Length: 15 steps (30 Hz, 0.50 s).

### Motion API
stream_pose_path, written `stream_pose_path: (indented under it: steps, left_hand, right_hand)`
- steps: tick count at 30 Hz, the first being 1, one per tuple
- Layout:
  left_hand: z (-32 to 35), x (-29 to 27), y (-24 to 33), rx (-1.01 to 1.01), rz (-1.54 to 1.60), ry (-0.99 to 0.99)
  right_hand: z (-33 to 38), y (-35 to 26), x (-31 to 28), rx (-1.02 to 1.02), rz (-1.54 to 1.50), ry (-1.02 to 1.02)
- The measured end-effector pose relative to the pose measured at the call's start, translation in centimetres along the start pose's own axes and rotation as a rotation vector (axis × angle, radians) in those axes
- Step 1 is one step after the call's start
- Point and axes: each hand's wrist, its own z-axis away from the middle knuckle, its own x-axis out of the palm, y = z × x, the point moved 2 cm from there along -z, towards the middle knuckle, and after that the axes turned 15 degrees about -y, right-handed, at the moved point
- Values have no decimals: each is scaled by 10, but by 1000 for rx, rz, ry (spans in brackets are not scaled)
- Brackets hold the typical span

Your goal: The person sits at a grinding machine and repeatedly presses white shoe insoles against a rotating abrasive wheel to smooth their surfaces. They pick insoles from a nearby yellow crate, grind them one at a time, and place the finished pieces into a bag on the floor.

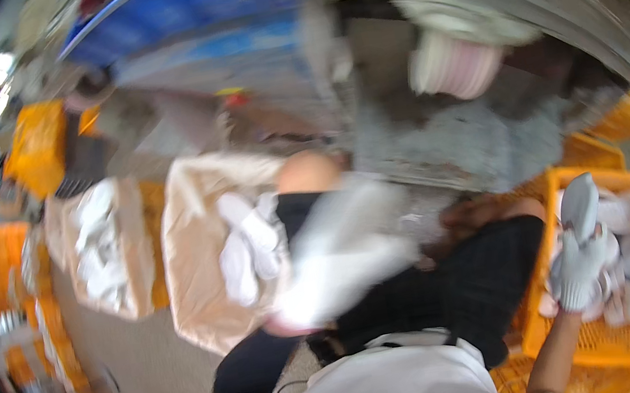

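White-gloved right hand (579, 269) grips white piece (581, 206) over orange crate (607, 347); left hand (335, 268) blurred, grip can't tell.

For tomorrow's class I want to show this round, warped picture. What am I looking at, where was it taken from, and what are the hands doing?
There is no machine here: a person wears a wide fisheye camera on the head, looking down, so straight edges bend and the corners go black. The forearms come in from below. Both hands wear white gloves. The left hand is a blur of motion over the lap, so whether it holds anything cannot be told. The right hand holds a white shoe sole over an orange plastic crate filled with similar white pieces. Ahead on the floor stand two beige sacks, open, with more white pieces inside. Other orange crates stand around the edges.
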Motion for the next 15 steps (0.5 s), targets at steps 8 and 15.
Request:
stream_pose_path:
  steps: [8, 15]
  left_hand:
    - [-72, 87, -15, -179, 1692, -312]
    - [-167, 90, -8, -61, 1662, -464]
  right_hand:
    - [34, -81, 18, -544, 382, -111]
    - [115, -56, -4, -229, -49, 86]
